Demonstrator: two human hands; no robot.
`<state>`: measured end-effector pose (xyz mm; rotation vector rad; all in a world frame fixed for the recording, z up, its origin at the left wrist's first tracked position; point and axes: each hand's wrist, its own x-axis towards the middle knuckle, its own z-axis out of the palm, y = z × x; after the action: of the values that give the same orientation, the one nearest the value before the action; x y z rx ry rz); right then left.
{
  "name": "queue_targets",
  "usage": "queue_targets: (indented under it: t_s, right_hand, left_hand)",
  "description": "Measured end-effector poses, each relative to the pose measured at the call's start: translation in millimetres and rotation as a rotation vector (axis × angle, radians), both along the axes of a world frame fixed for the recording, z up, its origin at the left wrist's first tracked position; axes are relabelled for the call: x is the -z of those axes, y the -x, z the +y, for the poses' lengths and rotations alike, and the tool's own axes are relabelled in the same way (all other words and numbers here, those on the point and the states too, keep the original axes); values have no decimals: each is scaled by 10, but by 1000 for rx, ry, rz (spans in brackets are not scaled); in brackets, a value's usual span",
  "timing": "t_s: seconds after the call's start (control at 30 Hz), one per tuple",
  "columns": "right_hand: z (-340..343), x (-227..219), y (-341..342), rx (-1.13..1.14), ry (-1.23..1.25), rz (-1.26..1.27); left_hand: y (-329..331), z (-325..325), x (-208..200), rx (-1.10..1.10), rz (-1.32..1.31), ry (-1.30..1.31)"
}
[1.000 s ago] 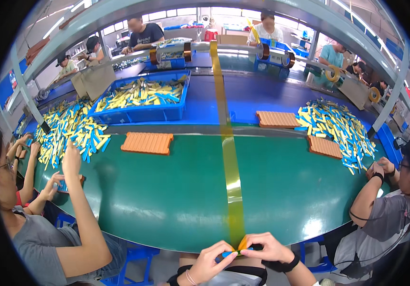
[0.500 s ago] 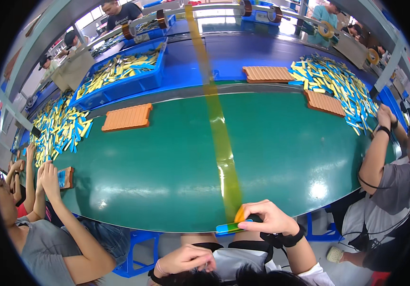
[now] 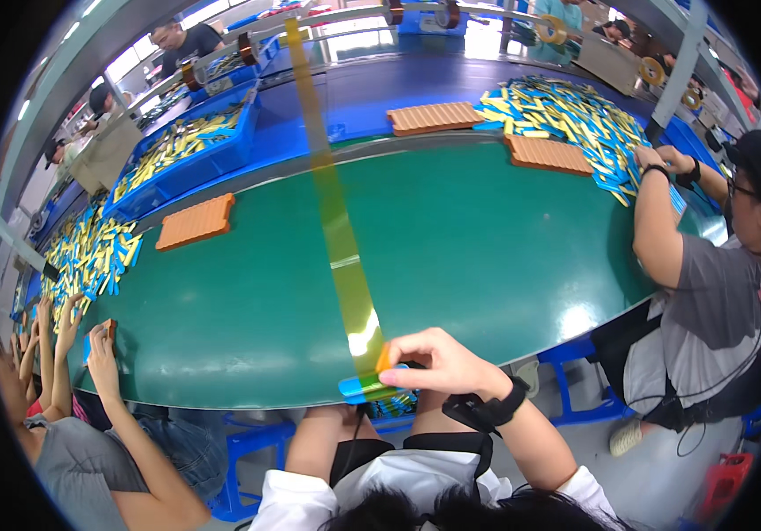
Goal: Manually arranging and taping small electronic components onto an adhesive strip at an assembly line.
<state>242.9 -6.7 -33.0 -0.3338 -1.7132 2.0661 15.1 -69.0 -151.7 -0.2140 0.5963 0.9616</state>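
Observation:
My right hand [image 3: 438,361] is at the near table edge, thumb and forefinger pinched on a small orange piece [image 3: 384,357]. Whether this is folded tape or a tool, I cannot tell. A long amber see-through tape [image 3: 338,234] runs from the far rail down to these fingers. Beneath its near end lies a flat blue strip [image 3: 353,391], just under my thumb at the edge. Below the edge, partly hidden by the hand, several blue pieces [image 3: 391,404] show near my lap. My left hand is out of sight; only its white sleeve shows at the bottom.
A green table [image 3: 451,239] curves before me. Ridged orange-brown trays [image 3: 195,222] lie along its far side. Blue and yellow strips form a right pile [image 3: 566,115] and a left pile [image 3: 88,252]; more fill a blue bin [image 3: 190,164]. Co-workers sit at both sides.
The view has swung, shifting the scene leftward and up. My right hand stays pinched at the tape's near end; my left hand, visible earlier over my lap, has gone from sight.

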Motion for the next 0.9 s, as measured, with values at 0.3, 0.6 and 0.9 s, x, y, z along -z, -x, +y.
queue_targets:
  t_s: [0.3,0.6,0.9]
  right_hand:
    - [31,7,-14,38,47,39]
    - [59,48,-8,132,0,9]
    - [66,99,3,160,80,61]
  left_hand:
    - [512,385,-357,-25,-253,79]
    - [1006,249,-662,-165,-504,105]
    - [1059,34,-982,-312,-770,75]
